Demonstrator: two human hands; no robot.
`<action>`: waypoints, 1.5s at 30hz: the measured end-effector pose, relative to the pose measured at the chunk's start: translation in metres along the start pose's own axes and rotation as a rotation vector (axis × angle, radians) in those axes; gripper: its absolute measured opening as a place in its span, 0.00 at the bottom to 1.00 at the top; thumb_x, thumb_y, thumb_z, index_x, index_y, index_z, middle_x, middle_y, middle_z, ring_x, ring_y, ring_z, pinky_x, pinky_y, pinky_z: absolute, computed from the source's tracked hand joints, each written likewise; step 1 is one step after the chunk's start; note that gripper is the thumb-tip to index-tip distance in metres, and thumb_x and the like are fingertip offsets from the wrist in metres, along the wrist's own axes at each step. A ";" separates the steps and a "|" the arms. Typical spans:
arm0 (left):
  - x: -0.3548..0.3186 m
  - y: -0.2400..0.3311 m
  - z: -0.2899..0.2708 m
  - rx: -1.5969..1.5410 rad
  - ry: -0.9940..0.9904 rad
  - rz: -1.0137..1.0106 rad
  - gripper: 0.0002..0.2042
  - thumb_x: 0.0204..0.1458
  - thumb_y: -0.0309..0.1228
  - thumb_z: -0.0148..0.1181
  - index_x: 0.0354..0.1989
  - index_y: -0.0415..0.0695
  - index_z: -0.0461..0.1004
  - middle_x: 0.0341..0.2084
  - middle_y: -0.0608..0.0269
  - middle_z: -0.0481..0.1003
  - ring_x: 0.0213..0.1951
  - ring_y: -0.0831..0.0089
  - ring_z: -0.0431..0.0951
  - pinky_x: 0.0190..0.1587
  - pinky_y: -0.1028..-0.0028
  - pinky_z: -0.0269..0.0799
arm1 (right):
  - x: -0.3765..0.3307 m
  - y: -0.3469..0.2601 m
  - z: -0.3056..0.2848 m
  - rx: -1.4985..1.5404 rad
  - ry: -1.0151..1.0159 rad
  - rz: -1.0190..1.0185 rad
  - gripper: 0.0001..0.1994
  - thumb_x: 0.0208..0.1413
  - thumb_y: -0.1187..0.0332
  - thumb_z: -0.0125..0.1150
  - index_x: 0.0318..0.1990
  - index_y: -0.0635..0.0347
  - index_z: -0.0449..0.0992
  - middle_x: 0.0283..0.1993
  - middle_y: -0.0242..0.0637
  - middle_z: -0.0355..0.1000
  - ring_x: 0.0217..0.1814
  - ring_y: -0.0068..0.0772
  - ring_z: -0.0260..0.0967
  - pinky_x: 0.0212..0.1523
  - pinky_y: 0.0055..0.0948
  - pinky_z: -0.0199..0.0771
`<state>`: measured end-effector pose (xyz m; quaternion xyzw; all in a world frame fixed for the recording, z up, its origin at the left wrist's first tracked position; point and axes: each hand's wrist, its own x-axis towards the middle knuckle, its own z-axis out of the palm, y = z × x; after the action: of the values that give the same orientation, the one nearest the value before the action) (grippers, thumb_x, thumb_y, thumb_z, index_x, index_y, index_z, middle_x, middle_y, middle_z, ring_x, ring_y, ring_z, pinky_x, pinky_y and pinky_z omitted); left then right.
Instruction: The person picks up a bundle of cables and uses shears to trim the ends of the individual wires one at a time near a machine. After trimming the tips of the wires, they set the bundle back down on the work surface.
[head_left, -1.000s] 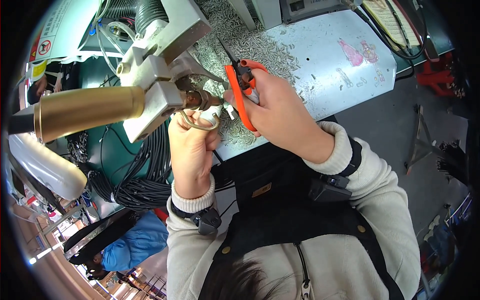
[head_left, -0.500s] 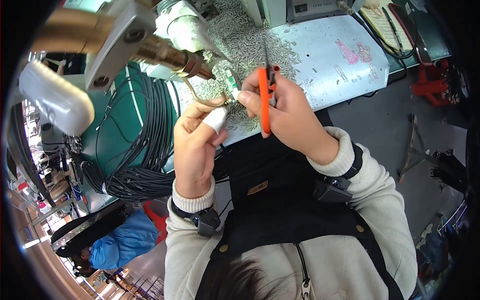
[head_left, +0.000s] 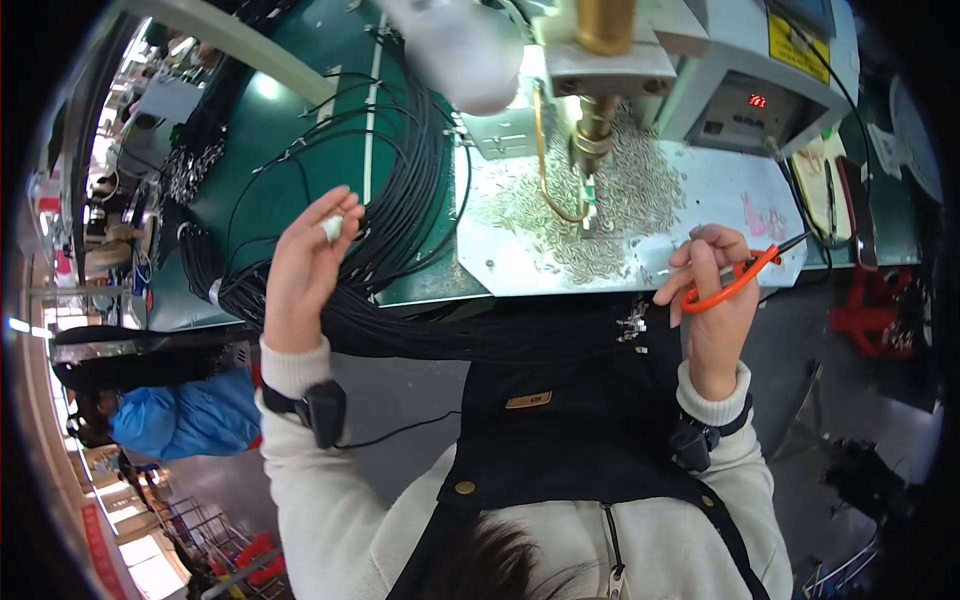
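My left hand [head_left: 305, 270], with white tape round its thumb [head_left: 333, 228], is raised over the coil of black cables [head_left: 400, 190]; its fingers are stretched out and nothing shows in them. At the right, my right hand [head_left: 722, 300] holds orange-handled pliers [head_left: 725, 288], their dark jaws pointing up to the right. Between the hands, a small green-and-white piece [head_left: 590, 192] stands under the tip of a brass-coloured nozzle [head_left: 592, 140]. A thin copper tube [head_left: 544, 165] curves down to its foot. Both hands are apart from this piece.
Many small silvery clippings [head_left: 640, 190] cover the white plate [head_left: 480, 250]. A grey control box [head_left: 700, 115] with a red display stands behind it. Cable ends with metal connectors [head_left: 632, 326] lie at the table's front edge. A pale rounded lamp [head_left: 465, 55] hangs at the top. A person in blue [head_left: 185, 415] is at the left.
My hands have come away from the small piece and moved apart, the left over the cables, the right rightward with the pliers. The whole view has shifted and turned.
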<state>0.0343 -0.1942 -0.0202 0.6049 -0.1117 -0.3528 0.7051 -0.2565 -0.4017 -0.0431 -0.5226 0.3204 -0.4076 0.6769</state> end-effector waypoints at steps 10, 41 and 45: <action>0.093 0.004 0.030 0.672 -0.170 -0.205 0.14 0.44 0.29 0.57 0.32 0.27 0.69 0.27 0.54 0.73 0.30 0.71 0.74 0.32 0.80 0.68 | -0.005 0.004 0.002 -0.034 -0.083 0.013 0.06 0.55 0.72 0.46 0.36 0.67 0.63 0.26 0.40 0.67 0.15 0.25 0.66 0.07 0.14 0.57; 0.008 0.058 0.025 0.550 -0.127 0.411 0.08 0.50 0.24 0.48 0.39 0.40 0.62 0.27 0.59 0.71 0.31 0.67 0.75 0.30 0.74 0.69 | -0.024 0.031 0.179 -0.701 -0.715 -0.949 0.12 0.42 0.75 0.57 0.38 0.58 0.68 0.53 0.41 0.61 0.60 0.40 0.53 0.59 0.44 0.46; -0.009 0.068 0.017 0.245 -0.192 0.331 0.10 0.53 0.28 0.46 0.42 0.39 0.61 0.21 0.64 0.68 0.23 0.72 0.71 0.27 0.75 0.66 | -0.023 0.051 0.190 -0.862 -0.657 -0.956 0.14 0.39 0.75 0.58 0.38 0.59 0.67 0.54 0.38 0.59 0.61 0.39 0.51 0.61 0.44 0.42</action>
<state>0.0430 -0.2001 0.0500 0.6229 -0.3180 -0.2724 0.6608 -0.0929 -0.2899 -0.0447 -0.9216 -0.0307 -0.3184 0.2198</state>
